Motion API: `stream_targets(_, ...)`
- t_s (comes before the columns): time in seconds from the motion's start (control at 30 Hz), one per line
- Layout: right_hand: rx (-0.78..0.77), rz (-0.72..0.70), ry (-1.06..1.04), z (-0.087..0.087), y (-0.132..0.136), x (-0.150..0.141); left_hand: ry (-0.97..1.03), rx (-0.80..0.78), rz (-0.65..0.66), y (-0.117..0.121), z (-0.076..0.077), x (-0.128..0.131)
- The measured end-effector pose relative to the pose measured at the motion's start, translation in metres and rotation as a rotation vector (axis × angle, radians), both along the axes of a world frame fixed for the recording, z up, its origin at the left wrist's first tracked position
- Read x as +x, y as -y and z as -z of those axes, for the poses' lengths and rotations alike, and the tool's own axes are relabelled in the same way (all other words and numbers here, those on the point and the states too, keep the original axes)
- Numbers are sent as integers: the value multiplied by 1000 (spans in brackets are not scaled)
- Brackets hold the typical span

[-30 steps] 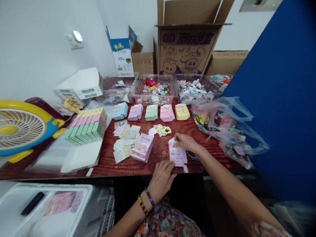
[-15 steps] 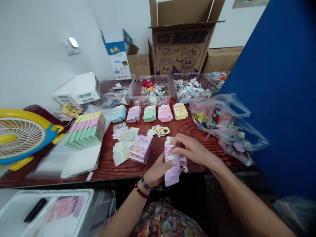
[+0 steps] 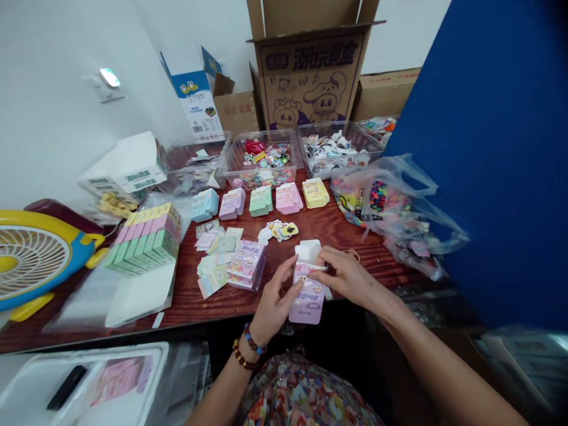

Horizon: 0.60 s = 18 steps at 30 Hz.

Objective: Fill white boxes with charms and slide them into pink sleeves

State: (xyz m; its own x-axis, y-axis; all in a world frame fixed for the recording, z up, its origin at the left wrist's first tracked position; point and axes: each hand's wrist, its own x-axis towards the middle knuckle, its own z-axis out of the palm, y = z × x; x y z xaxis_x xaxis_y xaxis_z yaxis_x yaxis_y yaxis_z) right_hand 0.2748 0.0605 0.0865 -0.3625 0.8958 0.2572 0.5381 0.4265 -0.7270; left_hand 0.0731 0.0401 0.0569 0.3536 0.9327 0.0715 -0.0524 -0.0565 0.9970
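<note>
A small purple cardboard box [image 3: 307, 299] is held over the table's front edge, its white inner flaps standing up at the top. My left hand [image 3: 279, 299] grips its left side, with the thumb across the front. My right hand [image 3: 344, 270] pinches the upper right side near the open end. To the left, a stack of purple printed boxes [image 3: 246, 260] sits beside fanned pastel cards [image 3: 213, 273]. Just beyond lies a small pile of cut-out stickers [image 3: 279, 231]. Whatever may be inside the held box is hidden.
Behind lies a row of flattened boxes, from blue [image 3: 205, 205] to yellow [image 3: 315, 193]. Clear plastic bins [image 3: 261, 177] of small items stand against the cartons [image 3: 310, 83]. A plastic bag [image 3: 399, 195] is at right; packed boxes [image 3: 146, 239] and a fan [image 3: 35, 260] are at left.
The purple box has turned to show a broader front face, and its white flaps now spread wider at the top. My left hand has moved up along its side. The view has shifted slightly.
</note>
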Motion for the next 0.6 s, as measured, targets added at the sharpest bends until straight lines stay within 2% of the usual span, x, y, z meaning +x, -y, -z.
stream_targets(0.1,39,29,-102,10,6,-3,33,-73,153,-6,-2,-8)
stream_targets(0.17,29,131,-293,21,12,-6,74,-105,176,-8,-1,-9)
stream_targets(0.23,-65,222,-514,33,19,-9,107,-107,149,-8,0,-7)
stream_targets(0.3,-223,234,-652,44,25,-10,117,-105,127,-5,1,-5)
stream_targets(0.4,-354,203,-675,52,31,-8,95,-126,146,-3,1,-4)
stream_targets(0.5,-269,188,-597,49,30,-4,71,-136,166,-2,0,-5)
stream_targets(0.6,-161,113,-493,40,27,1,62,-127,174,0,-1,-7)
